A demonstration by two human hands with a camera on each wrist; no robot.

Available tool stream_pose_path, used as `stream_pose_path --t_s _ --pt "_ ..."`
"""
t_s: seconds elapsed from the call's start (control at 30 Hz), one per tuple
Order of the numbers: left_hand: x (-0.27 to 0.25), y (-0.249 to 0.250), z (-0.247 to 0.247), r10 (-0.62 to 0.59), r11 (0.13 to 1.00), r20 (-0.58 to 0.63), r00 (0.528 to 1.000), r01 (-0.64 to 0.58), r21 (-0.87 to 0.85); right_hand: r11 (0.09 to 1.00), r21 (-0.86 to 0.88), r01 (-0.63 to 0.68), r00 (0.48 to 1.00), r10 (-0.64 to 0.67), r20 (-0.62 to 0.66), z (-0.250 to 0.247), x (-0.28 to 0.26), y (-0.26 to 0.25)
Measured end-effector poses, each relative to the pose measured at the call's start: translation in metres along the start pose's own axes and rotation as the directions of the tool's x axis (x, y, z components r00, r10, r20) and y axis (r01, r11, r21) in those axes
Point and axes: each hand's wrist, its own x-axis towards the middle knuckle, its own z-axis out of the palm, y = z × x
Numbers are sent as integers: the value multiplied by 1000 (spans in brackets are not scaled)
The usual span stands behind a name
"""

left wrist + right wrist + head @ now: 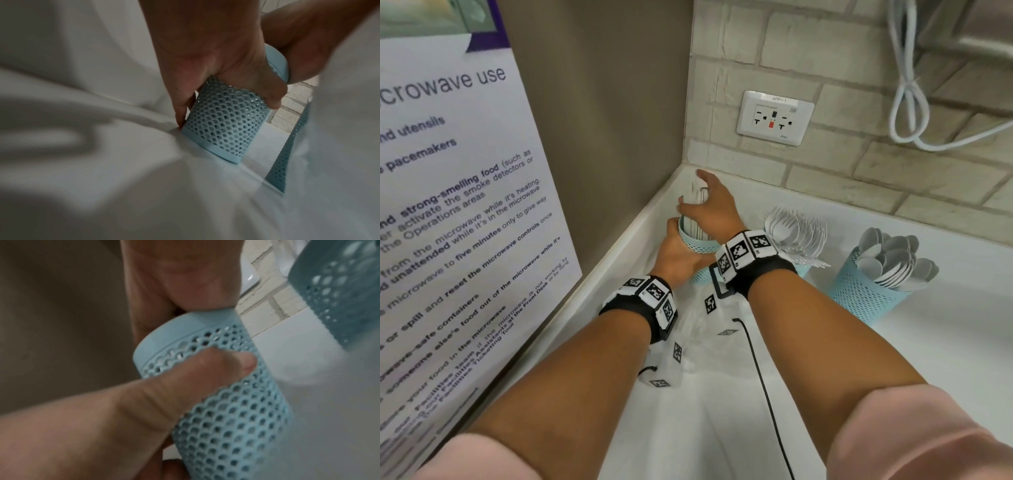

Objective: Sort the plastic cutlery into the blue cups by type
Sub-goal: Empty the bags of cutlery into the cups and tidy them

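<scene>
**Both hands on the corner cup**

At frame centre, the left hand [676, 255] wraps its fingers round the perforated pale-blue plastic cup [697, 240]. The right hand [714, 205] curls over the white plastic knives [700, 214] standing in it. Right of them, the fork cup [799, 269] and spoon cup [859, 291] stand on the white counter [945, 342].

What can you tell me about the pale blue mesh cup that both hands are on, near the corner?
The pale blue perforated plastic cup has a smooth solid band at its rim and base. It stands slightly tilted on the white counter, near the corner. The left hand grips its side; the right hand grips the white plastic cutlery standing upright inside. Two similar cups stand to its right.
</scene>
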Motion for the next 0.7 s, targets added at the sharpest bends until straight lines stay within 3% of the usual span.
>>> stream_pose_path --t_s 0.1,0.13,0.3,0.37,0.47,0.7 --pt "0 -2 1 -4 1000 -17 1000 4 4 959 281 -24 992 57 -112 -11 -1 -1" --pt "0 -2 1 -6 1000 -15 1000 6 1 953 304 -5 985 57 -162 -12 -2 0" --pt "-1 -1 0 -10 1000 -8 1000 10 0 992 72 106 967 -86 -240 0 -6 7" --pt "-1 0 0 -9 1000 -5 1000 9 0 990 81 112 958 -85 -275 -2 -5 7" --pt "-2 0 0 -12 1000 7 1000 12 4 995 23 102 981 -97 -169 -3 -5 7" --pt "-2 1 0 -20 1000 5 1000 20 6 998 1 60 981 -59 -183 0 -4 6"
